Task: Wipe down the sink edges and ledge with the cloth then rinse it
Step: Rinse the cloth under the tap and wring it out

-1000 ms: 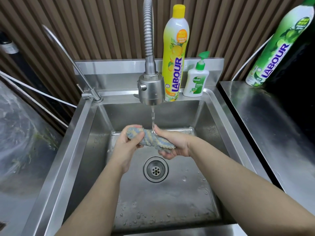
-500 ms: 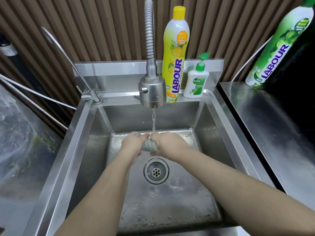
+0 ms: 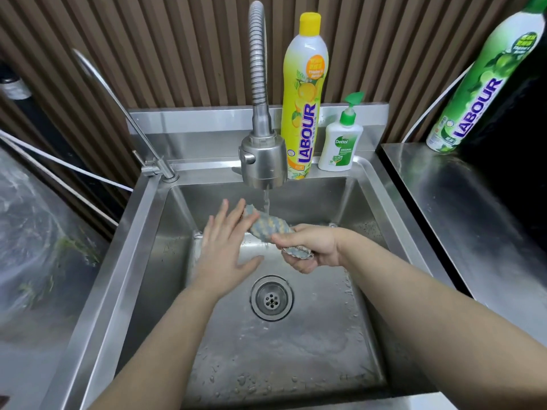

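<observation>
Striped cloth [image 3: 268, 227] rolled up over the steel sink [image 3: 142, 232], under the thin water stream from the faucet head [image 3: 263, 161], right hand [image 3: 310, 250] fingers clamped on its lower end, left hand [image 3: 225, 241] flat with fingers spread, fingertips touching the cloth's upper end, drain [image 3: 271, 298] below the hands

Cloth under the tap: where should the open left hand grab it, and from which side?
Take the free upper-left end of the cloth, coming from the left. The right hand already clamps the lower-right end, so the bunched roll sticks out up and left toward the left hand, whose spread fingers sit right beside that tip. Wrapping around it would probably allow a wringing twist.
</observation>
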The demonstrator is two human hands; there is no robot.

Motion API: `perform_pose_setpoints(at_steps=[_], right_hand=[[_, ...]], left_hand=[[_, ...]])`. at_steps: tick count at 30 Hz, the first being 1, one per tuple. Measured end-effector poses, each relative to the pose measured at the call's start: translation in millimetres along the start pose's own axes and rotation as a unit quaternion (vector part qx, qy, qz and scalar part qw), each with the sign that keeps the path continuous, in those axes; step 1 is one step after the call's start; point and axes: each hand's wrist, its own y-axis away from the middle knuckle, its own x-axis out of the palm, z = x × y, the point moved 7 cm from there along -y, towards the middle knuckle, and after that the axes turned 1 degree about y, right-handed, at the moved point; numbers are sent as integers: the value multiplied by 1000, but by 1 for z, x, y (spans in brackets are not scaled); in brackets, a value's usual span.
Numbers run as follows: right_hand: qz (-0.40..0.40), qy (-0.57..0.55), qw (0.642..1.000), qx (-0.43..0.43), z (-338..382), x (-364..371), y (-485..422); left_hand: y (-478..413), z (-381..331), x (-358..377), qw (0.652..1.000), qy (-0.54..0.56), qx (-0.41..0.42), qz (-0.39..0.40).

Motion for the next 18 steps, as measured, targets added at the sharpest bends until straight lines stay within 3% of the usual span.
perform_pose_setpoints(at_steps=[2, 5, 7, 9, 11, 14, 16, 18], right_hand=[[82, -1, 997, 6, 2, 15, -2], [133, 34, 990, 40, 0, 30, 2], [80, 123, 988, 56, 1, 24, 2], [-17, 234, 971, 43, 10, 12, 0], [-127, 382, 915, 10, 24, -1, -3], [-240, 578, 778, -54, 40, -7, -3], [-269, 648, 709, -72, 40, -6, -3], [-272, 689, 665, -92, 38, -4, -3]], left_hand=[[-6, -18, -5, 986, -146, 44, -71], [-18, -27, -16, 967, -188, 111, -134], [-29, -26, -16, 966, -181, 157, -98], [-38, -23, -8, 976, -165, 140, -11], [-44, -18, -3, 977, -190, 75, 66], [-41, -4, 9, 961, -162, -90, 204], [-37, -2, 23, 941, -81, -148, 294], [-28, 0, 36, 891, 61, -223, 392]])
